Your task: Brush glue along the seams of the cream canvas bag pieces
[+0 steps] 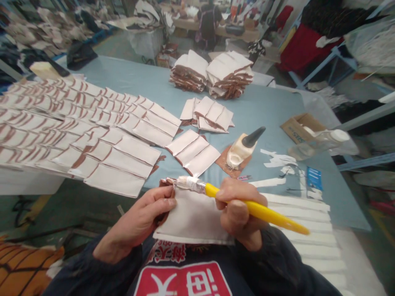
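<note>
Holding a yellow brush (262,211) to the edge of a white panel (197,218), close to the fingertips

At the bottom centre of the frame, the white panel is held in front of a dark apron (183,283). The left hand (154,207) pinches its upper left corner, thumb on the white face. The right hand (240,205) is closed around the handle of the yellow brush; whether its lower fingers also touch the panel, I cannot tell. The pale bristles meet the upper edge just beside the left fingers — so a slip of the brush, or an overloaded tip, could probably smear the fingers or mark the white face. A loosened pinch might let the corner sag away from the bristles.

White strips (305,226) lie at the lower right, near the right forearm, where a sleeve could drag them askew. Beyond the panel, right of centre, a pale pot (236,154) sits on a brown scrap (224,164); a knock from the arm might tip it. Overlapping panels (92,139) fill the left of the frame — drips could spot them, I judge. Farther off, at the upper centre, stand two stacks (228,74), and past them a person (210,24) at another table
</note>
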`<state>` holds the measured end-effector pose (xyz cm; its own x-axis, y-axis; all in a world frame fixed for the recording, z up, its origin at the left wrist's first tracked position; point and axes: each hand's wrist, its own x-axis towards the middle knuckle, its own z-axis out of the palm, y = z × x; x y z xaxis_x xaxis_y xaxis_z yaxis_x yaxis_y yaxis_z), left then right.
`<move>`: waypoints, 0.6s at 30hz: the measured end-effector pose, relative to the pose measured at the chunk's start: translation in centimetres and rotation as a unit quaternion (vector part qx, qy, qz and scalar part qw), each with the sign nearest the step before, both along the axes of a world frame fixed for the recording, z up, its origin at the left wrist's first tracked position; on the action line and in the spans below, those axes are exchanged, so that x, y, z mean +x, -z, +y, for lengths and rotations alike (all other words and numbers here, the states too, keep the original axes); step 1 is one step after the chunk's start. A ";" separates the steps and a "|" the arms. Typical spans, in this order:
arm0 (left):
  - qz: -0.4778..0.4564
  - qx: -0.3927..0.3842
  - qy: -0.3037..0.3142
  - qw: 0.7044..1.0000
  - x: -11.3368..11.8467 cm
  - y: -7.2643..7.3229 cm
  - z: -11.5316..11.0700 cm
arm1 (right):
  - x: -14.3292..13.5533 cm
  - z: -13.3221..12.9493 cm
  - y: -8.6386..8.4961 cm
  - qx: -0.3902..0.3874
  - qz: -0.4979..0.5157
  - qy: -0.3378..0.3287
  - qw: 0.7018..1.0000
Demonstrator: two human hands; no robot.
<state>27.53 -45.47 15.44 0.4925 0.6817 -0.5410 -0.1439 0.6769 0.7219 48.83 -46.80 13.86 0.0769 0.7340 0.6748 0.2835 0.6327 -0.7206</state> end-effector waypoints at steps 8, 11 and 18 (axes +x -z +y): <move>-0.017 -0.015 -0.002 1.000 0.4 -0.4 0.1 | -0.5 1.2 -1.2 0.090 -0.098 -0.018 0.991; -0.029 -0.032 -0.016 0.999 0.4 -0.7 0.2 | -0.4 0.9 -1.5 0.100 -0.051 -0.028 0.993; -0.032 -0.027 -0.010 0.999 0.2 -0.5 0.1 | -0.9 1.3 -0.9 0.076 -0.095 -0.003 0.993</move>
